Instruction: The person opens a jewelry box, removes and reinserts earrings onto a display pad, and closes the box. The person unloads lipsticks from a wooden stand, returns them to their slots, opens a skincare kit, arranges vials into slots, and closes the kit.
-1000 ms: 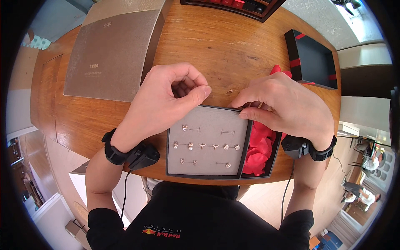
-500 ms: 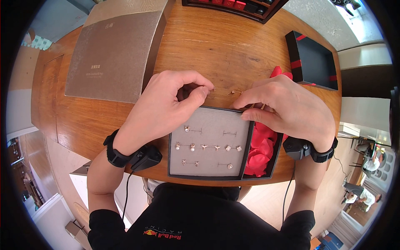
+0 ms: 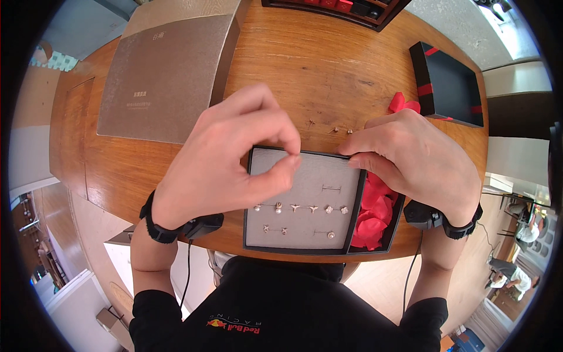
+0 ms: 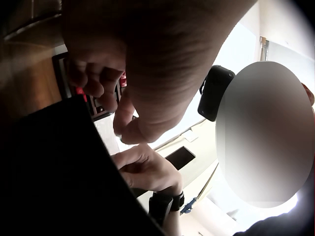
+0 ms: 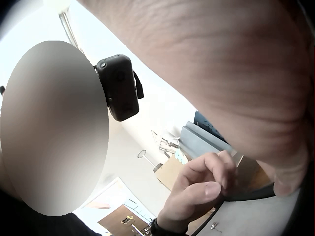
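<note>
My left hand (image 3: pixel 231 149) is over the far left part of a black earring box (image 3: pixel 299 252). Its thumb and index fingertip meet, and a tiny shiny piece (image 4: pixel 121 140) glints between them in the left wrist view; its shape is mostly hidden. My right hand (image 3: pixel 410 149) grips the box's far rim near the divider, thumb on the inside and index finger behind. Several stud earrings sit in slits of the grey pad (image 3: pixel 305 237). Three small earrings, one of them a thin piece (image 3: pixel 311 122), lie on the table just past the box.
Red petals (image 3: pixel 375 211) fill the box's right compartment. A large brown box (image 3: pixel 164 82) stands at the left. At the far right is an open black box (image 3: pixel 451 85) with red ribbon, beside a red ribbon piece (image 3: pixel 403 104). A dark wooden case (image 3: pixel 352 12) stands at the back.
My left hand has moved from the table beside the loose earrings back over the box, covering the earring in its upper left slit. The right hand stays at the rim.
</note>
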